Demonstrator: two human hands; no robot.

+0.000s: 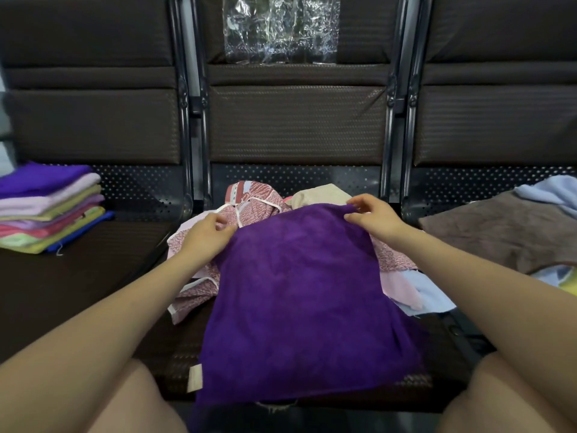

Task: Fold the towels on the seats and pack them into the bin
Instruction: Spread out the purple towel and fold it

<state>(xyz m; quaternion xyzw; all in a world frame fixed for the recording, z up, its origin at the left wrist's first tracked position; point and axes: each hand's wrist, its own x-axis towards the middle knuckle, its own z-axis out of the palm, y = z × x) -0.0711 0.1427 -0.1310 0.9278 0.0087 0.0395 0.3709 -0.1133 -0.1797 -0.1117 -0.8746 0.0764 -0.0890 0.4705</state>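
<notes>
Purple towel (299, 295) spread over the middle seat (175, 348), left hand (207, 234) and right hand (373, 218) each in a closed grip on its far corners, folded stack (50, 210) on the left seat

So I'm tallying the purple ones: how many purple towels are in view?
2. One purple towel is spread on the middle seat, both hands at its far edge; another tops the folded stack on the left seat. Others may be buried.

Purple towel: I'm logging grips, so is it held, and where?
Yes. Both hands pinch the purple towel along its far edge: left hand at the far-left corner, right hand at the far-right corner.
</notes>
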